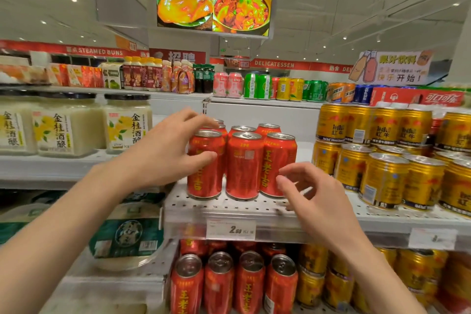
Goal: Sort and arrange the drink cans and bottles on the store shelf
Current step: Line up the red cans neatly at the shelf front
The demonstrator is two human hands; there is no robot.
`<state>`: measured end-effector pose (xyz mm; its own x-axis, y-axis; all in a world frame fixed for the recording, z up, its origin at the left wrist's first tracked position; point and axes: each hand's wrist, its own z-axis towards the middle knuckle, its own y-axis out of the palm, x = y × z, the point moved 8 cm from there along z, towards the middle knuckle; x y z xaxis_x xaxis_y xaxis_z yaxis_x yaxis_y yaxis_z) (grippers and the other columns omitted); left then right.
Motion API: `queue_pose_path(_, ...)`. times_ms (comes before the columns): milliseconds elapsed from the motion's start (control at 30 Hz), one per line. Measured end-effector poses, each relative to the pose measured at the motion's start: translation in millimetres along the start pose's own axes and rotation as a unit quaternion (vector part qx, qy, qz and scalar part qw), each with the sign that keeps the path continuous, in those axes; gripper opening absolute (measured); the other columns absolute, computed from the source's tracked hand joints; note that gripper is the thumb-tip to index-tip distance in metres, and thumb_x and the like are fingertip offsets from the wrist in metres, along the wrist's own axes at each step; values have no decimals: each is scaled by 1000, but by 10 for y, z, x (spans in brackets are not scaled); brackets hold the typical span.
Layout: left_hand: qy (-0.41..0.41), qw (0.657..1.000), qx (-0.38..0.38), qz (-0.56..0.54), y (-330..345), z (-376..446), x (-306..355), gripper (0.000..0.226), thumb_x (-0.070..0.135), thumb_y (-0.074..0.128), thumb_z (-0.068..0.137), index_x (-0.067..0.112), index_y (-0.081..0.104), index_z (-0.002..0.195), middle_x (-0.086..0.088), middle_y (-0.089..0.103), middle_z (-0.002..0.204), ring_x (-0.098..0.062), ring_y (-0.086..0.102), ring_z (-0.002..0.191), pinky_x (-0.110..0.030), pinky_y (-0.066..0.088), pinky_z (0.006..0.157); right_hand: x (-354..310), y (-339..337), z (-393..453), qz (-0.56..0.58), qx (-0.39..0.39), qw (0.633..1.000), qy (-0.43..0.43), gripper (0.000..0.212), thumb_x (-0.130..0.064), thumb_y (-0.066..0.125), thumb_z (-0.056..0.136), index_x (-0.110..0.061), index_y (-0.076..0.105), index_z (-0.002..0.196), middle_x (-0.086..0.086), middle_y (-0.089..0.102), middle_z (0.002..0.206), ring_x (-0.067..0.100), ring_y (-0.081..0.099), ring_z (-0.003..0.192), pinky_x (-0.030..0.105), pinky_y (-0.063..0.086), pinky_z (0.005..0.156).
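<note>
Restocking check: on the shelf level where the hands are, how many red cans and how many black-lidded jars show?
Red cans: 6
Black-lidded jars: 3
Total: 9

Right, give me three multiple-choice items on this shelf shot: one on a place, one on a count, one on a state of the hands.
1. The gold cans stand where relative to the red cans?
A right
B left
C on top

2. How many red cans stand in the front row on the shelf?
A one
B three
C six

3. The left hand is
A touching the leftmost front red can
B hanging idle
C holding a jar

Answers: 1 A, gold cans fill the right side. 2 B, three fronts are visible. 3 A, its fingers reach around that can; the right hand holds nothing.
</note>
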<state>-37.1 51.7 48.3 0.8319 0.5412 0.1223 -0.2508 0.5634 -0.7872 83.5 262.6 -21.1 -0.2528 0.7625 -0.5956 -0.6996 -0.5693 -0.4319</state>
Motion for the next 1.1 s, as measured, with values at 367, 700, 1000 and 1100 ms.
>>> queue_pose_path(367, -31, 994, -2, -106, 139, 76, -215, 44, 50, 74, 83, 43, 59, 124, 16, 53, 126, 1, 56, 113, -23, 52, 92, -565, 329, 868, -287, -162, 935, -129, 60, -74, 56, 82, -30, 60, 123, -11, 59, 107, 14, 52, 109, 39, 43, 99)
queue_pose_path(700, -34, 993, 24, -109, 147, 65, -274, 47, 57, 71, 81, 40, 61, 124, 19, 53, 124, 4, 54, 116, -31, 54, 97, -541, 468, 956, -198, -263, 939, -99, 51, -66, 69, 79, -39, 56, 120, -16, 62, 112, 5, 60, 102, 35, 53, 91)
queue_pose_path(1000, -41, 993, 16, -114, 154, 57, -275, 51, 61, 66, 76, 41, 61, 124, 22, 53, 124, 4, 54, 116, -30, 54, 97, -541, 413, 961, -183, -293, 932, -109, 49, -55, 74, 80, -43, 56, 124, -16, 56, 124, 4, 55, 115, 29, 47, 98)
queue_pose_path(1100, -41, 992, 17, -117, 147, 62, -267, 51, 61, 64, 75, 43, 61, 122, 22, 53, 124, 4, 54, 116, -31, 54, 96, -532, 442, 943, -199, -264, 936, -118, 56, -63, 73, 78, -41, 55, 126, -13, 57, 125, 7, 55, 114, 35, 48, 99)
